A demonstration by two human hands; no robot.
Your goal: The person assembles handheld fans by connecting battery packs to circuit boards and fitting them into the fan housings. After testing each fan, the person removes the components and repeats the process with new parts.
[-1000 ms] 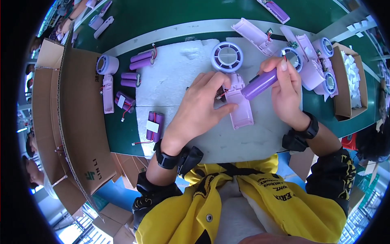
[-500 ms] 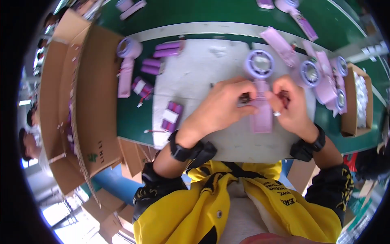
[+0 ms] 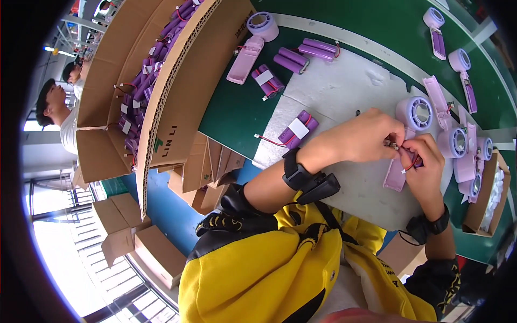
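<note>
My left hand [image 3: 366, 135] pinches a small wire connector [image 3: 393, 144] between thumb and fingertips. Close beside it, my right hand [image 3: 425, 167] is closed on red wires [image 3: 414, 160] that end in a white plug [image 3: 405, 170]; a bit of purple shows among its fingers, mostly hidden. Both hands are over a lilac handheld fan [image 3: 414, 113], its round head beyond them and its open pink handle [image 3: 395, 173] partly covered by the right hand. To the left on the white mat [image 3: 334, 86] lies a purple battery pack [image 3: 298, 129] with a white label and red wires.
A cardboard box [image 3: 183, 102] at left holds many purple battery packs [image 3: 141, 91]. More packs [image 3: 318, 49] and a fan [image 3: 262, 27] lie behind the mat. Several fans [image 3: 451, 142] crowd the right side, by a small carton [image 3: 487, 199] of white pieces. People [image 3: 56, 105] sit far left.
The view has swung left, so the bench sits further right and the box contents show. My hands have come together over the fan handle; they were apart on either side.
</note>
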